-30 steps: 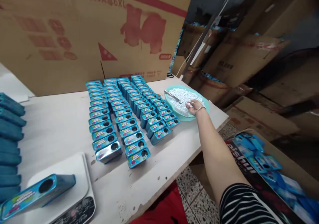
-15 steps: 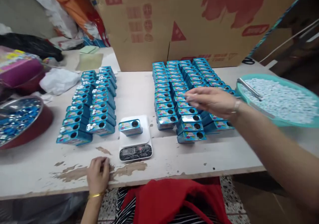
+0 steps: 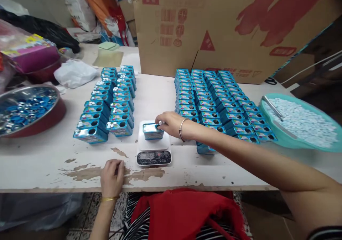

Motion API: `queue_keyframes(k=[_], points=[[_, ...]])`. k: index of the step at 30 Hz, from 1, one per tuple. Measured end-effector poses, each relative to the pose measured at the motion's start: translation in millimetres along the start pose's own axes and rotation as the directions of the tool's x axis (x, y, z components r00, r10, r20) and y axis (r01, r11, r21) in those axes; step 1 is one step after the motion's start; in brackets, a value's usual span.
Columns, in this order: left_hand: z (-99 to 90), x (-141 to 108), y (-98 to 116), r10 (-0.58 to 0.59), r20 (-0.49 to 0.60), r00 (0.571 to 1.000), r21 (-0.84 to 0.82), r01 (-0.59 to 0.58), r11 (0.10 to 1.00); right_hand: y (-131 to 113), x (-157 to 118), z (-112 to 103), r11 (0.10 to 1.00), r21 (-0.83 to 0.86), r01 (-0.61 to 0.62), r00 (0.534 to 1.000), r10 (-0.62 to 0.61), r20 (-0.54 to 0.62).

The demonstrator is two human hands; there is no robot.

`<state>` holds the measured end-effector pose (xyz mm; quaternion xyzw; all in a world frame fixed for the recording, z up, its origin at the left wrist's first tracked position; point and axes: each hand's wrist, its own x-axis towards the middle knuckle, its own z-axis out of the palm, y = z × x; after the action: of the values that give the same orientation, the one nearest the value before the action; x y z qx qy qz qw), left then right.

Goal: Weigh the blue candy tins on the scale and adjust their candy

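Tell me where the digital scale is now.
In the head view, the digital scale is just left of centre on the white tabletop, between two groups of blue tins, with the right hand at the tin on it.

Backed by a grey wall (image 3: 48, 5) — furnished with a white table (image 3: 157, 97), worn brown in patches. Floored in speckled tile (image 3: 88, 211).

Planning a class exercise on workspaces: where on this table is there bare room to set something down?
Bare: behind the scale, between the left tins and right tins; front left, between the red bowl and table edge. Crowded: the scale, bearing a tin, right hand above.
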<state>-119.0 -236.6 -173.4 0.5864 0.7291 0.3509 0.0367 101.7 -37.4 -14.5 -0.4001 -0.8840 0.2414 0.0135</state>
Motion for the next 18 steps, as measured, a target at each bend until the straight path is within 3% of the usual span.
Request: queue_keyframes(k=[8,11,13,15,18], points=[[2.1,-2,1,-0.019,0.001,1.0,-0.011,0.019,1.0,-2,3,4,0.997,-0.078,0.005,1.0,-0.006,-0.012],[2.6,-3,2,-0.036,0.01,0.999,-0.005,0.036,0.999,-3,2,0,1.0,0.011,0.0,0.998,0.0,-0.068],[2.8,-4,2,-0.041,0.014,0.999,-0.004,0.041,0.999,1,-1,-3,0.981,0.193,-0.005,0.996,0.023,-0.091],[3.1,-5,2,-0.042,0.014,0.999,-0.003,0.042,0.999,11,-4,-6,0.877,0.477,-0.053,0.996,0.083,-0.042],[4.0,-5,2,-0.034,0.016,0.999,0.008,0.034,0.999,28,-12,-7,0.586,0.793,-0.165,0.983,0.161,0.086]])
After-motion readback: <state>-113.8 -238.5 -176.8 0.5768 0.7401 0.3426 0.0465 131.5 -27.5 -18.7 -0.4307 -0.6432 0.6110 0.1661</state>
